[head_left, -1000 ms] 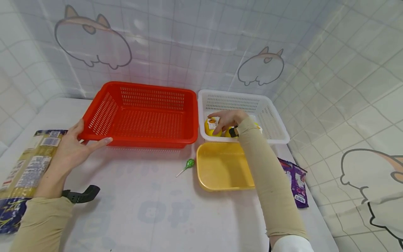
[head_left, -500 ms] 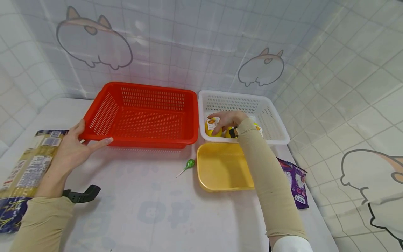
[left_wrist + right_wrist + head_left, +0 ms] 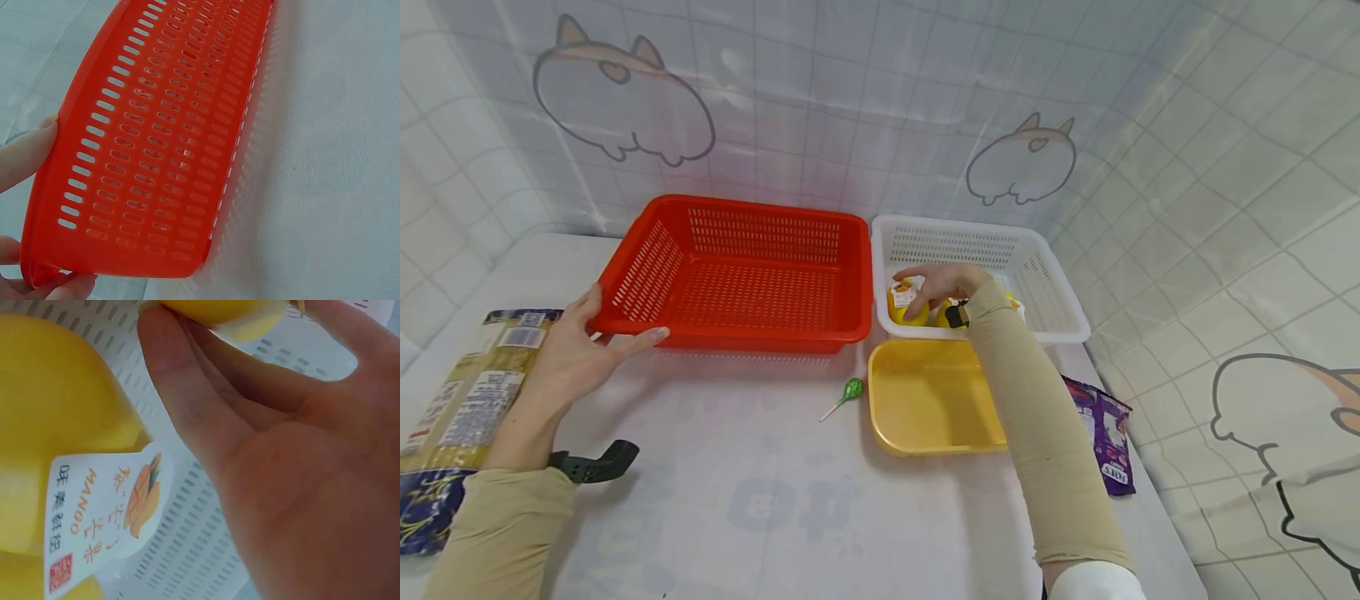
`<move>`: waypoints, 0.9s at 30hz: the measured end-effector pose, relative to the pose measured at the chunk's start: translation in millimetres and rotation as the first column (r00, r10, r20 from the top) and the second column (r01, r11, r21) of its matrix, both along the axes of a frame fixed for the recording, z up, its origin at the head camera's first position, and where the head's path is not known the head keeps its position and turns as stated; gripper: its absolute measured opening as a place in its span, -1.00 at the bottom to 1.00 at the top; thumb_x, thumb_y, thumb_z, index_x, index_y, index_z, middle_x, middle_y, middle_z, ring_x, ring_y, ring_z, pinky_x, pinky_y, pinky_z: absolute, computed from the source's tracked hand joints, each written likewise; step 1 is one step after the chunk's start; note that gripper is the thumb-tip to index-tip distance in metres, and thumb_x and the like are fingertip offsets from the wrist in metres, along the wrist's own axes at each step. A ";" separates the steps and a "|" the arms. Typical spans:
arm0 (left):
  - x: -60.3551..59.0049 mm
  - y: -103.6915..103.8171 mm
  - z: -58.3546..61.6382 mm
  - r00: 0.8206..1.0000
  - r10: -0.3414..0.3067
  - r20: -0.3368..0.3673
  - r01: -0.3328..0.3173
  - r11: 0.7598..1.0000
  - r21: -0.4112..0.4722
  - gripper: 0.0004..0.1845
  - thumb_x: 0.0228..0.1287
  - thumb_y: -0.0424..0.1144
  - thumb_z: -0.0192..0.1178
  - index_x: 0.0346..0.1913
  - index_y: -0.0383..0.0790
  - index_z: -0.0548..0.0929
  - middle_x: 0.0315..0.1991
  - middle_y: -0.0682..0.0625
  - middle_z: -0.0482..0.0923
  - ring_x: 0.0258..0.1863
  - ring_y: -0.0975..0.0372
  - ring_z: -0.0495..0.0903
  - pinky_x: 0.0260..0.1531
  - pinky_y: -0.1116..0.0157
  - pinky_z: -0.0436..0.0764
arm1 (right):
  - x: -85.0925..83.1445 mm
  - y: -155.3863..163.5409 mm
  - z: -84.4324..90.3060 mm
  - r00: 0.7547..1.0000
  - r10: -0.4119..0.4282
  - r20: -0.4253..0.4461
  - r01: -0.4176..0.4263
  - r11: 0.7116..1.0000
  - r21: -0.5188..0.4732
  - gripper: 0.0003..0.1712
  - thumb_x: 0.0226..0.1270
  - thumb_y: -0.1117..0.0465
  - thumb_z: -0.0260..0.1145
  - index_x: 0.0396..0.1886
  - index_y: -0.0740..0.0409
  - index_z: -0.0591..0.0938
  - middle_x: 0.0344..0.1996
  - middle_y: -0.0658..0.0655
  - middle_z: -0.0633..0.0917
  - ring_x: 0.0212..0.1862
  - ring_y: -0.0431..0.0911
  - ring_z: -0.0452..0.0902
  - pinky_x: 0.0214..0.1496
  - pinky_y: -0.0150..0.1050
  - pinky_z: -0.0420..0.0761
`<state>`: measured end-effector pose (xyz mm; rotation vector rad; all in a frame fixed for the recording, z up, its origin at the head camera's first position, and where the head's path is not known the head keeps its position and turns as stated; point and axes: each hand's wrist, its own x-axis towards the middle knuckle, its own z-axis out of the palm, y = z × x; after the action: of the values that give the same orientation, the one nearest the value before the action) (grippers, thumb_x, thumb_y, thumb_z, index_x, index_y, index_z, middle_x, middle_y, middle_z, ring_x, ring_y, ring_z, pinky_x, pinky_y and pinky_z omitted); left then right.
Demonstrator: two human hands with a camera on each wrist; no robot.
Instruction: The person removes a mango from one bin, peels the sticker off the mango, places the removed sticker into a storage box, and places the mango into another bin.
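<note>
My left hand (image 3: 574,346) holds the near left corner of the red plastic basket (image 3: 752,340). Its thumb and fingers curl round the rim, as the left wrist view shows. Inside the white basket (image 3: 1060,321), my right hand (image 3: 946,280) reaches down from above. Thumb and fingers pinch a smooth yellow mango (image 3: 898,315) with a white label; in the right wrist view only part of that mango (image 3: 231,309) shows at the top. Beside the hand there lies another mango (image 3: 56,419), its label (image 3: 103,519) printed MANGO. More yellow shows beneath the right wrist, partly hidden.
A yellow tray (image 3: 925,408) stands before the white basket, under the right forearm. A green lollipop (image 3: 852,389) lies left of it. A purple packet (image 3: 1111,442) is at the right, and a long clear-and-blue package (image 3: 482,400) lies by the left arm. Tiled-pattern sheeting stands behind.
</note>
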<state>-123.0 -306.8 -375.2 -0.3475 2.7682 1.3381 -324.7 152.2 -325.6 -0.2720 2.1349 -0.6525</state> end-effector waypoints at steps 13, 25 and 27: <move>-0.1 1.1 1.4 1.000 -0.001 -0.008 0.001 1.000 0.002 0.25 0.16 0.35 0.27 0.56 0.03 -0.42 0.61 -0.27 -0.46 0.50 -0.36 -0.14 0.25 -0.39 0.26 | 5.4 4.6 9.6 0.991 -0.047 -0.124 0.045 0.999 -0.023 0.09 0.07 0.11 0.59 0.56 -0.22 0.21 0.53 0.06 0.19 0.28 0.11 0.41 0.38 0.06 0.49; 0.0 0.6 1.9 1.000 -0.004 -0.002 0.004 1.000 -0.007 0.26 0.17 0.34 0.27 0.57 0.00 -0.42 0.60 -0.29 -0.47 0.49 -0.37 -0.14 0.24 -0.39 0.28 | 6.8 11.3 11.4 0.992 -0.067 -0.111 0.052 0.989 -0.139 0.11 0.11 0.20 0.57 0.59 -0.12 0.16 0.53 0.08 0.18 0.26 0.10 0.40 0.28 0.08 0.58; 0.0 0.3 2.2 1.000 -0.005 0.004 0.005 1.000 -0.001 0.26 0.17 0.34 0.27 0.57 -0.01 -0.42 0.60 -0.28 -0.49 0.50 -0.36 -0.15 0.24 -0.39 0.27 | 7.3 12.5 12.0 0.991 -0.072 -0.115 0.054 0.987 -0.150 0.11 0.10 0.20 0.57 0.59 -0.15 0.16 0.52 0.07 0.19 0.25 0.10 0.39 0.26 0.07 0.60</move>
<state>-123.0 -306.5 -373.0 -0.3426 2.7654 1.3331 -317.3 164.6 -313.6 -0.3322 2.2209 -0.8514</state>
